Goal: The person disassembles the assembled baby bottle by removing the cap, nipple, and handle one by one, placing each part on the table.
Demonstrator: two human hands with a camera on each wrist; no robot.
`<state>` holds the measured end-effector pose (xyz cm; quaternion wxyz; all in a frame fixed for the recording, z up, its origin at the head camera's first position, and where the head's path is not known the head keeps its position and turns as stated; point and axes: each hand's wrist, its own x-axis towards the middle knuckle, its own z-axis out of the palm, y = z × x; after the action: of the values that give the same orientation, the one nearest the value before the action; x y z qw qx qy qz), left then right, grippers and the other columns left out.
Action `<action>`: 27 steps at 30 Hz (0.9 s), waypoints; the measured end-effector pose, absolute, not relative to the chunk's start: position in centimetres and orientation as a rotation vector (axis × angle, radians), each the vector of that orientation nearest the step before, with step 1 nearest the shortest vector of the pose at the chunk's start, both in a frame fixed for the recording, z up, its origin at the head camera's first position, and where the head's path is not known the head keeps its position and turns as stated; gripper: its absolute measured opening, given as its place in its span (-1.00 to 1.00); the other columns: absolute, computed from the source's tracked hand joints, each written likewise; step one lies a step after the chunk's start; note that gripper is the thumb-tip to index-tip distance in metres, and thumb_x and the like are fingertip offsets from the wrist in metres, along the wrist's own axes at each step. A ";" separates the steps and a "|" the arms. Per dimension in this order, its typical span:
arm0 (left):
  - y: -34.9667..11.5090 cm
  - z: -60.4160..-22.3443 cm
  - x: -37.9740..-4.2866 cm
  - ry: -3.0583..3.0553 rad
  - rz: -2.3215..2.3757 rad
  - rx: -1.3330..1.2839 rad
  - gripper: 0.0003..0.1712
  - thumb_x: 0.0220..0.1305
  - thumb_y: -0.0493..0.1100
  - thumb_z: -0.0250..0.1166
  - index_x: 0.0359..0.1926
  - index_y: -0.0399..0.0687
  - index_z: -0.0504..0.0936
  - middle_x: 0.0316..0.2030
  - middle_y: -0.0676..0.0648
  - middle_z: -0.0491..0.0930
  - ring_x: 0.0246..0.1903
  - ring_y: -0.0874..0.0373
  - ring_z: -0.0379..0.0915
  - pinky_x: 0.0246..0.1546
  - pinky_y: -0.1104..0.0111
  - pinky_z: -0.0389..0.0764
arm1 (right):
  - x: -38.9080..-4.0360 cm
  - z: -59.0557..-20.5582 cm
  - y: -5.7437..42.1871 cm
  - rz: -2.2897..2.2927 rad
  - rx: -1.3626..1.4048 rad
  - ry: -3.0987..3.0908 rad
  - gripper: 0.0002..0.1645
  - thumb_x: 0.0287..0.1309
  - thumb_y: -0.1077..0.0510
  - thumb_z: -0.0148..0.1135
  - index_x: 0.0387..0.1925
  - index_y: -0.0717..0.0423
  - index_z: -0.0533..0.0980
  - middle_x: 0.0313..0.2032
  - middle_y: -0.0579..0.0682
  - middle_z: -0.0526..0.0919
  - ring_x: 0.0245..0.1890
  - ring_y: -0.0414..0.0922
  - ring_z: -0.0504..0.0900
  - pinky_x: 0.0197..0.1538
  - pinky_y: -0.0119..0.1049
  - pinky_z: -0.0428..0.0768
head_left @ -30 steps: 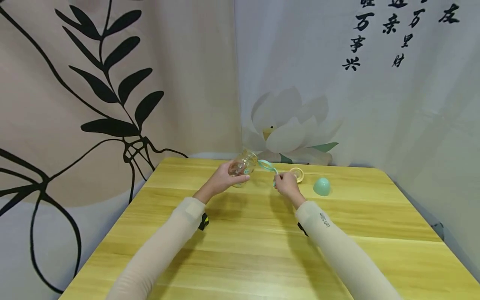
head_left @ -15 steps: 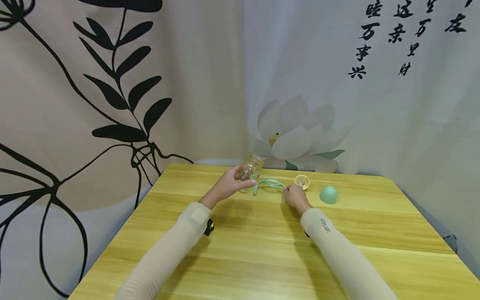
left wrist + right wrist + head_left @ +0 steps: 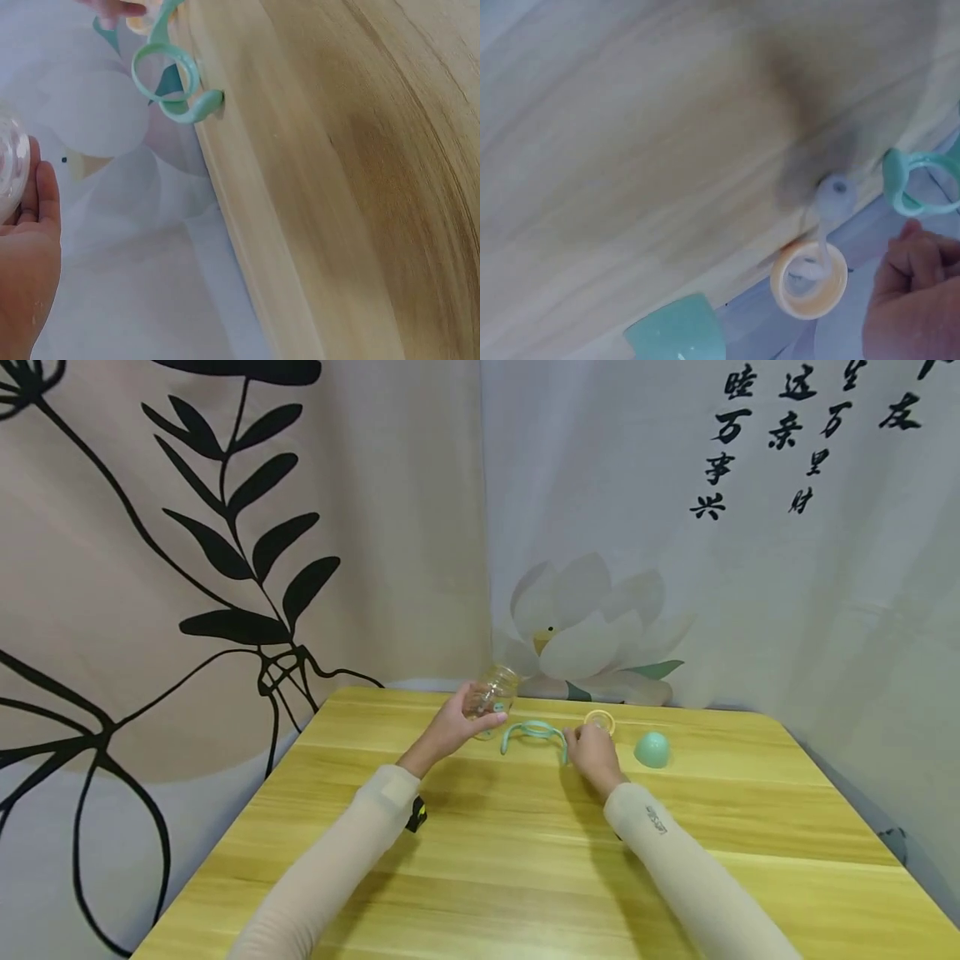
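My left hand (image 3: 450, 727) grips a clear bottle (image 3: 501, 683) with an amber tint, tilted with its mouth up to the right. In the left wrist view only an edge of the bottle (image 3: 10, 161) shows. A mint bottle handle (image 3: 510, 732), a ring with two curved arms, stands on the table just right of the bottle. My right hand (image 3: 594, 758), its fingers loosely bent and holding nothing, is right beside the handle's near arm. A yellow collar (image 3: 840, 289) with a translucent straw and a round weight (image 3: 835, 196) lies just beyond that hand.
To the right of my right hand sits a mint dome cap (image 3: 652, 750). Everything is near the far edge of the wooden table (image 3: 487, 860), with a printed curtain (image 3: 405, 527) hanging behind it.
The handle has come away from the bottle's mouth and down onto the table, and my right hand has let go of it. The left hand still holds the bottle.
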<state>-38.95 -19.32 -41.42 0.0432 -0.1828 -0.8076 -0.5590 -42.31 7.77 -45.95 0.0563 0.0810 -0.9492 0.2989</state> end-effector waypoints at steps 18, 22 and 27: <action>-20.9 -44.7 -42.1 -2.393 -1.412 0.012 -0.26 0.06 0.11 0.49 0.13 -0.13 0.38 0.02 -0.14 0.43 0.00 -0.04 0.39 0.01 0.09 0.50 | -41.3 -44.8 10.7 1.034 0.262 -2.604 -0.57 0.43 -0.03 -0.08 -0.44 0.08 0.56 -0.69 -0.02 0.42 -0.66 -0.10 0.32 -0.51 -0.27 0.32; -21.1 -45.3 -42.5 -2.456 -1.346 0.096 -0.23 0.05 0.10 0.50 0.16 -0.16 0.38 0.05 -0.18 0.47 0.05 -0.08 0.42 0.08 0.03 0.49 | -41.3 -44.9 11.2 1.030 0.213 -2.593 -0.64 0.38 0.01 -0.04 -0.42 0.08 0.57 -0.66 -0.01 0.46 -0.61 -0.09 0.37 -0.49 -0.27 0.33; -21.2 -46.0 -42.7 -2.554 -1.296 0.176 -0.19 0.02 0.14 0.52 0.18 -0.13 0.38 0.12 -0.16 0.49 0.12 -0.10 0.43 0.12 0.03 0.49 | -41.2 -45.1 11.9 1.006 0.202 -2.575 -0.62 0.39 0.00 0.00 -0.40 0.12 0.60 -0.64 -0.01 0.49 -0.59 -0.09 0.40 -0.49 -0.28 0.35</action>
<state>-42.69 -21.17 -46.02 0.1357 0.0608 -0.8819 -0.4475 -41.19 11.88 -45.05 0.1839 0.0715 -0.9132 0.3566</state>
